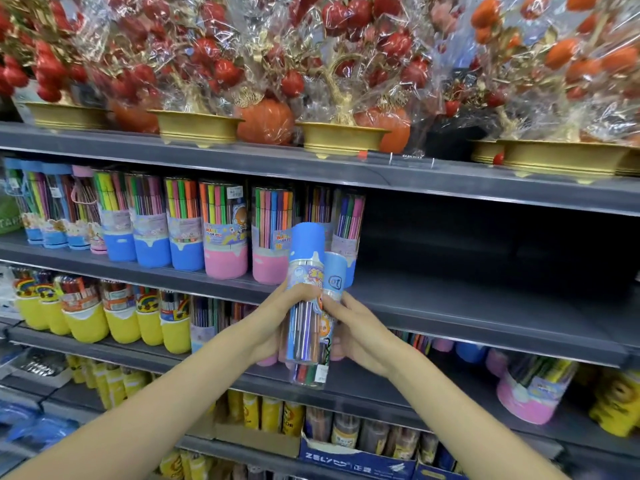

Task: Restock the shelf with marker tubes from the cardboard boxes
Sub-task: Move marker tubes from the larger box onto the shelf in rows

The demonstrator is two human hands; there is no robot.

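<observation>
Left hand and right hand grip marker tubes before the shelf.

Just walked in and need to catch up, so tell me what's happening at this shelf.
A person is restocking marker tubes. The left hand and the right hand together hold a small bunch of tubes, the front one a blue-capped marker tube, raised in front of the middle shelf. The shelf's left part already holds a row of blue- and pink-based tubes; the part to the right is bare.
</observation>
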